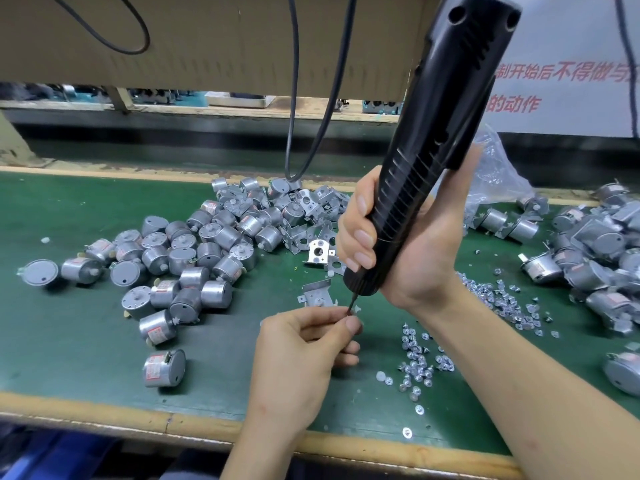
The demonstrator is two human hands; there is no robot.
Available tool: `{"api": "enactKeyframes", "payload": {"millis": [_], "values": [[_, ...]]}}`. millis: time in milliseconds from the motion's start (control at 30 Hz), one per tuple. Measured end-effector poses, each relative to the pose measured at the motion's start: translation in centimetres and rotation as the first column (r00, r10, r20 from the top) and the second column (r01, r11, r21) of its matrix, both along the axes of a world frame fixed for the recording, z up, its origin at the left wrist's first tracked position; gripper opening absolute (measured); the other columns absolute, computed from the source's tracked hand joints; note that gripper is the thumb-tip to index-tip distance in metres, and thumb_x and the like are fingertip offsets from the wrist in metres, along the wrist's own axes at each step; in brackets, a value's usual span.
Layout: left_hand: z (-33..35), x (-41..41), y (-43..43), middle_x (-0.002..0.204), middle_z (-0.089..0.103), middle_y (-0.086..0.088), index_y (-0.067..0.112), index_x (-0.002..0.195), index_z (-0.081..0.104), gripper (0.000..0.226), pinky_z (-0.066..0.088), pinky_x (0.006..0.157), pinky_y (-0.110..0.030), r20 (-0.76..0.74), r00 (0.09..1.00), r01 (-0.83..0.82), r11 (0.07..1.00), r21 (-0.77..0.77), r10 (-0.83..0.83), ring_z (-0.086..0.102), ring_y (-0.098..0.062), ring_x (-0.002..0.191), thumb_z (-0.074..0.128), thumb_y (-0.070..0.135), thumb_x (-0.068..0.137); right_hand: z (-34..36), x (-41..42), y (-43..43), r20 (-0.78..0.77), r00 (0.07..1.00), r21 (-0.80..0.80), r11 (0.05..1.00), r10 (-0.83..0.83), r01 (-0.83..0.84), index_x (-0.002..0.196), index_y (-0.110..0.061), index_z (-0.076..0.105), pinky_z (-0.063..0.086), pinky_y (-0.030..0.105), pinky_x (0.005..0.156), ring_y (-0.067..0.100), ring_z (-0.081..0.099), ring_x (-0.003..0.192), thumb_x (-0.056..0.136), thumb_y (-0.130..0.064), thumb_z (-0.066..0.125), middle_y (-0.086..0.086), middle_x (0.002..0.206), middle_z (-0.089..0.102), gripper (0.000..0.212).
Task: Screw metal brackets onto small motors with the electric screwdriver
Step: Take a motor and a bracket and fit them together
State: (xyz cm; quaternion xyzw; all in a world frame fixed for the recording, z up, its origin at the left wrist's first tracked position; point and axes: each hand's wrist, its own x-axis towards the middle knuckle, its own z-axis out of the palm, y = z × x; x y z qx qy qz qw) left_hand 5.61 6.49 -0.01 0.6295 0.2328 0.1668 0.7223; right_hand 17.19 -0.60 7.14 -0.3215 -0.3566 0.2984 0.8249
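Bench edge [104, 419], wooden, nearest, bordering a green mat [86, 341]

Left hand [308, 344], low centre over the mat: fingers curled, thumb and forefinger pinching at the tip of the bit [354, 302]; anything held between them too small to tell

Screws [419, 362], loose on the mat just right of the left hand, more strewn farther right beyond the right wrist

Lone motor [164, 368], on its side, left of the left hand, apart from the rest

Bracket [317, 293], lying on the mat just behind the left hand, beside the bit, touched by neither hand

Right hand [398, 244], above and behind the left: wrapped firmly round the lower grip of the screwdriver [433, 133], black, ribbed, tilted, top leaning right, bit pointing down-left

Motor heap [194, 244], bare units, on the left half of the mat

Loose brackets [311, 216], at the right end of that heap, behind the right hand's fingers

Second heap [595, 258], far right, several motors with brackets on

Clear bag [498, 168], crumpled, behind the right hand

Black cables [294, 98], two, hanging down to the far side of the mat

Sign [561, 77], red characters, far right; cardboard panel [207, 39] across the top left
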Motion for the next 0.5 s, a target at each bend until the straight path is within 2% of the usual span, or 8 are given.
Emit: {"api": "enactKeyframes", "payload": {"millis": [200,400,500], "values": [[-0.26,0.18,-0.55,0.071,0.074,-0.005,0.016,0.081,0.075,0.01,0.058,0.059,-0.025,0.012,0.998,-0.056,0.99,0.131,0.055,0.071,-0.018,0.061,0.073,0.008,0.086,-0.08,-0.07,0.05,0.007,1.0,-0.013,1.0,0.017,-0.017,0.068,-0.011,0.054,0.034,0.022,0.044,0.015,0.041,0.038,0.084,-0.077,0.001,0.001,0.051,0.046,0.086],[0.15,0.13,-0.3,0.072,0.074,-0.011,0.009,0.086,0.075,0.007,0.056,0.059,-0.021,-0.011,0.999,-0.031,0.999,-0.042,0.031,0.071,-0.018,0.063,0.076,0.004,0.082,0.01,0.07,-0.07,0.021,1.0,-0.023,1.0,-0.01,0.01,0.07,-0.007,0.048,0.029,0.026,0.043,0.015,0.041,0.037,0.084,-0.076,0.001,0.002,0.05,0.046,0.085],[0.71,-0.01,-0.29,0.073,0.074,-0.013,0.007,0.089,0.075,0.009,0.052,0.054,-0.015,-0.017,1.0,-0.014,0.993,-0.116,0.012,0.071,-0.016,0.062,0.077,0.003,0.08,-0.05,0.06,-0.05,0.03,0.999,-0.035,0.999,-0.009,0.01,0.069,-0.007,0.049,0.028,0.028,0.043,0.015,0.042,0.037,0.085,-0.076,0.0,0.002,0.05,0.046,0.086]]}}
